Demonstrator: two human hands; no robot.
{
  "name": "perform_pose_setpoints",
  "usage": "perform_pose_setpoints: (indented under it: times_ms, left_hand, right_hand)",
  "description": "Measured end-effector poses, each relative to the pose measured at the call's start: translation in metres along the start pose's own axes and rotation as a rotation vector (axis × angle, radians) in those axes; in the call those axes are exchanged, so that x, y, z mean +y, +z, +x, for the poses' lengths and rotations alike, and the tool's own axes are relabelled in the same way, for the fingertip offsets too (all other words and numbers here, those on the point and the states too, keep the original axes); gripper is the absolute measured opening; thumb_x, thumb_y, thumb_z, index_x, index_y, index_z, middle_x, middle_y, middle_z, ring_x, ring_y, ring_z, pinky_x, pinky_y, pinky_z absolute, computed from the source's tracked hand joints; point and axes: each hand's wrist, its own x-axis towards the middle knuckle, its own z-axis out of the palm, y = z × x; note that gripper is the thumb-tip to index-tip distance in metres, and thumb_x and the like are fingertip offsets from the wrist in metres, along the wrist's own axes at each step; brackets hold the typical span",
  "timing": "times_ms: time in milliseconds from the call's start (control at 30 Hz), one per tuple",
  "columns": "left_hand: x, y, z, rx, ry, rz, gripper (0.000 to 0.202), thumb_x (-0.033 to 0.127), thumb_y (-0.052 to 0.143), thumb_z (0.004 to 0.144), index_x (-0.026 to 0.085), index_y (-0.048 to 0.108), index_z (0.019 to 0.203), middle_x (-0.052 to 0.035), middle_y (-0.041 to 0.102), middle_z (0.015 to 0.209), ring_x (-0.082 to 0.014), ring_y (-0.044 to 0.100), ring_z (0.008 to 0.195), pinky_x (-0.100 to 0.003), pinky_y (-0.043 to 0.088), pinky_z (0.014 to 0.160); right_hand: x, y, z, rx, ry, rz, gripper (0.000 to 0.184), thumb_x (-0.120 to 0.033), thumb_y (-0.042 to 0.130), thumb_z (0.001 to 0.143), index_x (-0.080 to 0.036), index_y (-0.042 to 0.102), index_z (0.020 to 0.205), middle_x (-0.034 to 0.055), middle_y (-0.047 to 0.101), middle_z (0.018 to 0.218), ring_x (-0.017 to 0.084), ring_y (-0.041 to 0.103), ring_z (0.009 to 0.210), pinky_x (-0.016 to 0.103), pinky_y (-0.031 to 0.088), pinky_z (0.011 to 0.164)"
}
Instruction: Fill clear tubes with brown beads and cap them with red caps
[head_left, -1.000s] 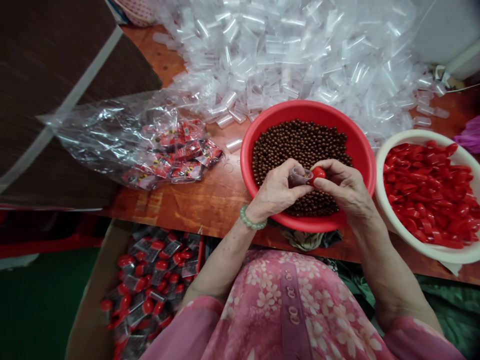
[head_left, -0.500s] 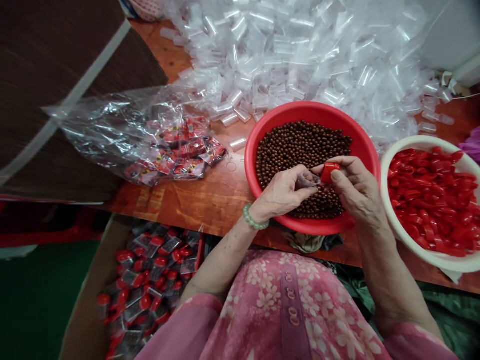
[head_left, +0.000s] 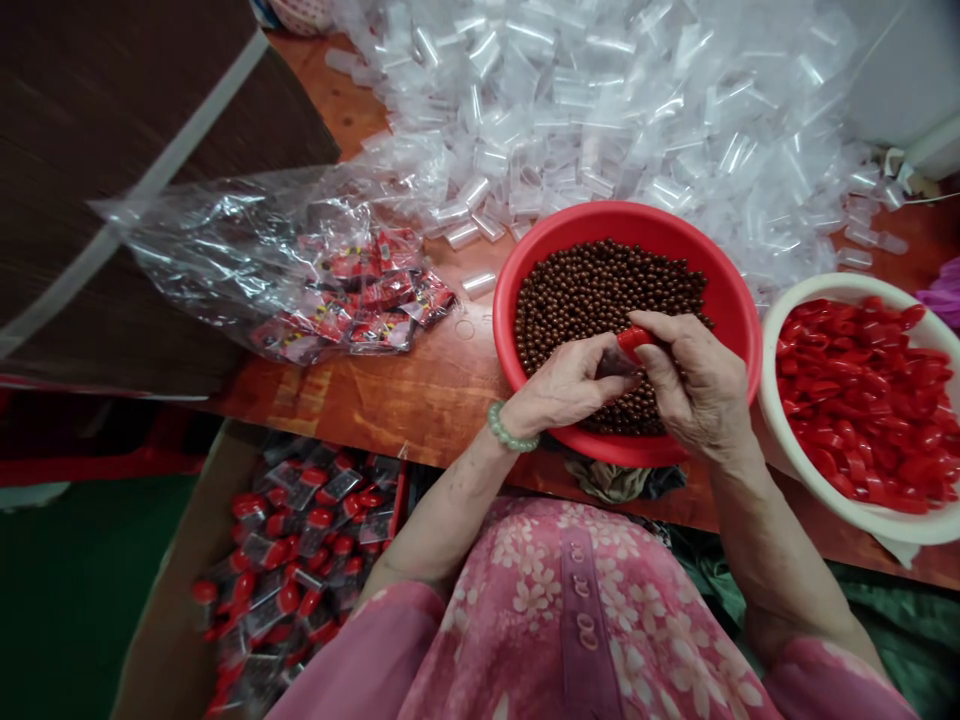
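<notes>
My left hand (head_left: 566,385) is closed round a small clear plastic vial (head_left: 613,364) over the near side of a red basin (head_left: 731,300) full of small brown beads (head_left: 592,290). Fingers of my right hand (head_left: 694,385) pinch a red cap (head_left: 630,340) against the vial's mouth. Both hands meet above the beads. A green bead bracelet (head_left: 510,430) circles my left wrist. The vial is mostly hidden by my fingers.
A white bowl (head_left: 780,420) of red caps (head_left: 862,390) stands to the right. A heap of empty clear vials (head_left: 615,110) covers the table's far side. A clear bag with red packets (head_left: 352,295) lies left. A cardboard box of capped vials (head_left: 300,560) sits below the table edge.
My right hand has brought the red cap down and left onto the vial's mouth, its fingers curling over it. The left hand has kept its hold on the vial.
</notes>
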Motion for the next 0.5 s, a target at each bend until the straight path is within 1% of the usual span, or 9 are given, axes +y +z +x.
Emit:
perform_pose_setpoints:
  times_ms: [67,133,333,500]
  left_hand:
    - [0.001,0.0,0.0,0.007,-0.005,-0.007,0.016,0.033,0.064,0.091,0.017,0.064,0.092,-0.002,0.065,0.086,-0.0146,0.056,0.08,-0.028,0.047,0.076]
    - [0.002,-0.001,-0.001,0.008,-0.021,0.007,0.016,0.032,0.064,0.09,0.016,0.064,0.093,-0.0017,0.064,0.086,-0.0143,0.055,0.079,-0.027,0.047,0.076]
    - [0.003,-0.003,-0.001,-0.023,-0.063,0.069,0.016,0.031,0.065,0.088,0.016,0.063,0.093,-0.0017,0.065,0.089,-0.0149,0.055,0.082,-0.026,0.047,0.074]
    - [0.003,-0.003,-0.001,-0.054,-0.084,0.134,0.016,0.031,0.063,0.089,0.016,0.064,0.095,-0.0025,0.067,0.091,-0.0162,0.057,0.083,-0.029,0.049,0.077]
  right_hand:
    - [0.001,0.0,-0.002,0.01,-0.026,-0.051,0.032,-0.018,0.059,0.1,-0.025,0.066,0.131,0.0077,0.079,0.113,0.022,0.073,0.097,0.04,0.057,0.09]
    - [0.003,-0.001,-0.004,-0.001,-0.021,-0.045,0.032,-0.018,0.059,0.1,-0.025,0.066,0.13,0.0075,0.079,0.112,0.022,0.072,0.096,0.04,0.057,0.09]
    - [0.003,-0.006,-0.005,-0.109,0.042,0.01,0.032,-0.018,0.057,0.101,-0.023,0.068,0.131,0.0094,0.077,0.111,0.021,0.074,0.098,0.037,0.062,0.087]
    - [0.001,-0.012,-0.003,-0.193,0.04,-0.009,0.03,-0.02,0.058,0.101,-0.023,0.069,0.13,0.009,0.078,0.114,0.021,0.076,0.101,0.036,0.063,0.089]
